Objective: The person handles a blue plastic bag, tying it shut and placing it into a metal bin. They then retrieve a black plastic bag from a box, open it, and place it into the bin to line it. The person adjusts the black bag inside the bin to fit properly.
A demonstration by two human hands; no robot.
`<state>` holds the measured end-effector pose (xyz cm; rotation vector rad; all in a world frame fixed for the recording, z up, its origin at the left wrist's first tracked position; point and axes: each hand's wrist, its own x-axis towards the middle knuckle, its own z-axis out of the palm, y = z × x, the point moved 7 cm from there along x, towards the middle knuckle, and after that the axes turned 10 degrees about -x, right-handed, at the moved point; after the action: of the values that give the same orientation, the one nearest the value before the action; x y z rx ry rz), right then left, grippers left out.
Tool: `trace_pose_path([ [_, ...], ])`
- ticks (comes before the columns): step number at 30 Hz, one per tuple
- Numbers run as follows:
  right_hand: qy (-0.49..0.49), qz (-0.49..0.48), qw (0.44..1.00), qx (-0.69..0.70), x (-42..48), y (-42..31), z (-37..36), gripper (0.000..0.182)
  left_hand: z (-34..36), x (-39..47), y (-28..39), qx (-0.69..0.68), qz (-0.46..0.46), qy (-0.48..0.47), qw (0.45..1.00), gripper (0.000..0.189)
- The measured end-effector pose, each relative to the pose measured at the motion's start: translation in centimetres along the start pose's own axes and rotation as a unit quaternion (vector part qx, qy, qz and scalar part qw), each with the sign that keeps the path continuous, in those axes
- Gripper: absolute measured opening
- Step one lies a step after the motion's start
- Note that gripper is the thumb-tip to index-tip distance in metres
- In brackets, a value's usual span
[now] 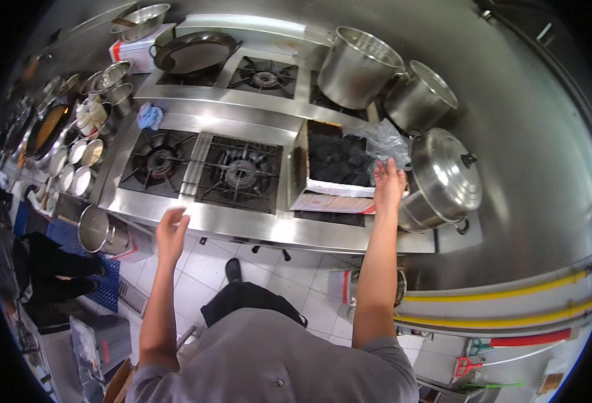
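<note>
My right hand is at the right edge of a cardboard box of black charcoal, its fingers on a crumpled clear plastic bag that lies partly over the charcoal. The box stands on the right part of a steel gas range. My left hand hangs over the range's front edge, fingers slightly bent, with nothing seen in it. Beyond it are two burners, one covered by a wire grate.
Large steel pots stand behind the box, and a lidded steel pot is close on its right. A wide black pan and a blue cloth are at the back left. Another person's dark-clad legs show at the left.
</note>
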<state>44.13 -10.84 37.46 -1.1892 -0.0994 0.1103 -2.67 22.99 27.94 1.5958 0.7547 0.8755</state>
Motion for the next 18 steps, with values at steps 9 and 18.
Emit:
trace_pose_path([
  [9,-0.193,0.078,0.978,-0.011,-15.5,9.9,13.2,0.025,-19.3,-24.5,-6.3,0.075,-0.168,0.269,0.945,0.031],
  [18,-0.53,0.275,0.795,-0.109,-45.1,30.2,28.6,0.015,-24.5,-28.2,-1.2,0.002,-0.125,0.362,0.924,0.033],
])
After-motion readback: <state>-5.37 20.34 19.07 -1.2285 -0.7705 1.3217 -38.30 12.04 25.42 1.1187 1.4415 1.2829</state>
